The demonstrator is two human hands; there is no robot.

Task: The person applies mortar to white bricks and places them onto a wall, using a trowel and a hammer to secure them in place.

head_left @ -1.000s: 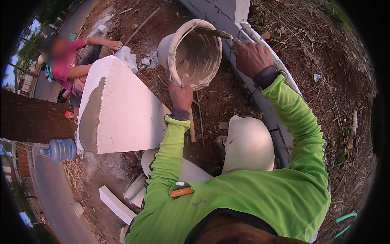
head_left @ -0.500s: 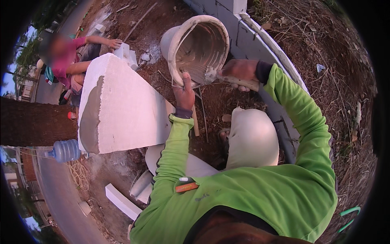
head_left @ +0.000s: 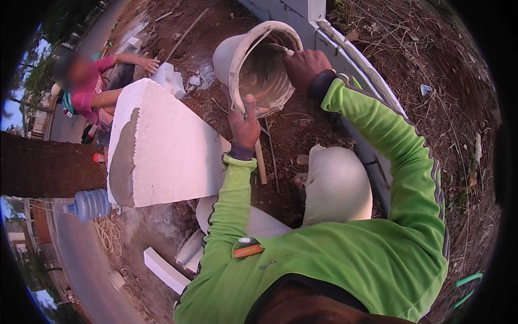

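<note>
A pale bucket (head_left: 229,59) is tipped so that its mouth faces me, with wet grey mortar (head_left: 256,81) smeared over the inside. My left hand (head_left: 245,124) grips the near rim, thumb up against the lip. At the right side of the mouth, my right hand (head_left: 307,67) is closed round a trowel (head_left: 276,47); its metal neck reaches into the bucket and the blade is mostly hidden. Left of my left forearm stands a large white block (head_left: 167,146), with grey mortar (head_left: 123,162) spread on its far-left face.
A low block wall (head_left: 372,81) curves along my right. A co-worker in a pink shirt (head_left: 86,100) sits at the far left, one hand near smaller white blocks (head_left: 170,81). A tree trunk (head_left: 48,164), a blue water jug (head_left: 91,205) and coiled rope (head_left: 108,235) are left.
My right hand has moved up and left from beside the bucket's lower rim to its upper right side, carrying the trowel into the mouth. My left hand stays on the rim.
</note>
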